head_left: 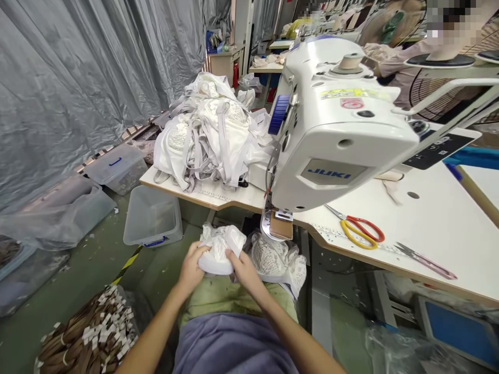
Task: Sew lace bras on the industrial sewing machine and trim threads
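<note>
Both my hands hold a white lace garment piece (220, 249) over my lap, just below the table edge. My left hand (193, 267) grips its left side with fingers curled round the edge. My right hand (244, 269) pinches its right side. More white lace fabric (278, 259) hangs beside it on the right, under the needle area (277, 221) of a white JUKI sewing machine (335, 124).
A heap of white garments with grey straps (206, 132) lies on the table (429, 228) left of the machine. Red and yellow scissors (360, 228) and pink snips (427, 258) lie to the right. Clear plastic bins (153, 217) and a pile of brown straps (91, 335) are on the floor. Another person sits behind the machine.
</note>
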Demonstrator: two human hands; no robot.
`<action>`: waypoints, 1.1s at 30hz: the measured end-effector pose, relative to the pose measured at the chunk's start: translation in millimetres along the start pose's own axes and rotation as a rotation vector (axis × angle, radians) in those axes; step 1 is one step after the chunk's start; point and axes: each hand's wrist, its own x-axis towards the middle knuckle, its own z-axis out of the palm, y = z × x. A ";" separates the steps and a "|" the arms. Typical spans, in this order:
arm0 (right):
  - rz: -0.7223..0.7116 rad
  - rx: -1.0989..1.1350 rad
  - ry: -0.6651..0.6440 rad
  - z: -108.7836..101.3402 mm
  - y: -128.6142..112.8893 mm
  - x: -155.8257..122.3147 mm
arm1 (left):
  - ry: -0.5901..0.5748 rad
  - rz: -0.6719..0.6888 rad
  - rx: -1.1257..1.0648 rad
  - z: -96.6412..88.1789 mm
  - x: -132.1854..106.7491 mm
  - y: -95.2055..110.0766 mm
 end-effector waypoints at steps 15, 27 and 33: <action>-0.453 -0.690 -0.055 -17.6 -36.4 15.4 | -0.251 -0.086 0.031 -73.4 40.6 24.0; -0.198 -0.264 -0.145 -4.7 5.6 28.1 | 0.038 -0.151 0.242 -57.8 41.0 -2.4; -0.192 -0.236 -0.018 -1.4 -3.3 18.0 | 0.310 -0.184 0.457 -51.4 36.1 22.7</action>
